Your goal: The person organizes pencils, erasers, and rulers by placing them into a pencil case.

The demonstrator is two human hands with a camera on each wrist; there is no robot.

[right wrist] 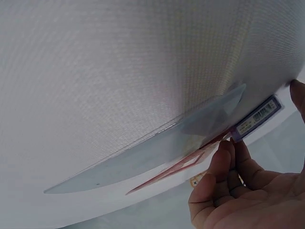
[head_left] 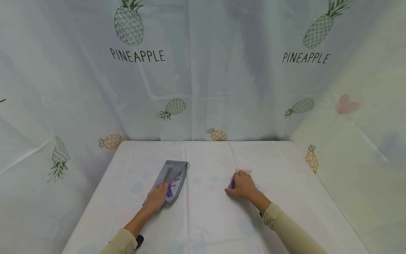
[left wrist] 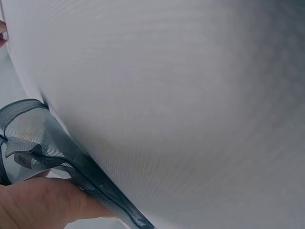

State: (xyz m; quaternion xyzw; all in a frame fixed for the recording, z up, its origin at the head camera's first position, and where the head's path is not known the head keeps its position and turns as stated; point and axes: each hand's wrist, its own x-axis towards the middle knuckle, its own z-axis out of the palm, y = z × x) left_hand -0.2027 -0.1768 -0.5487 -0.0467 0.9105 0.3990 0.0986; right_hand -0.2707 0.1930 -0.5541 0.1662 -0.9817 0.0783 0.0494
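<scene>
A grey mesh zip pouch [head_left: 160, 173] lies on the left of the table, with several pencils and purple items showing in it. My left hand [head_left: 157, 197] grips its near left edge; the thumb [left wrist: 57, 200] is along the zip side and the other fingers are mostly hidden. On the right, my right hand [head_left: 243, 185] is around a small purple box [right wrist: 257, 118] with a barcode label. Fingertips touch one end; the thumb is by the other. A pink see-through set square [head_left: 243, 170] and a clear, curved protractor-like sheet [right wrist: 143, 155] lie beside the fingers.
A white cloth covers the table [head_left: 206, 218]. Behind it hangs a pineapple-print curtain [head_left: 215, 70], and similar cloth walls stand at left and right. A small ring [head_left: 188, 165] hangs at the pouch's far corner.
</scene>
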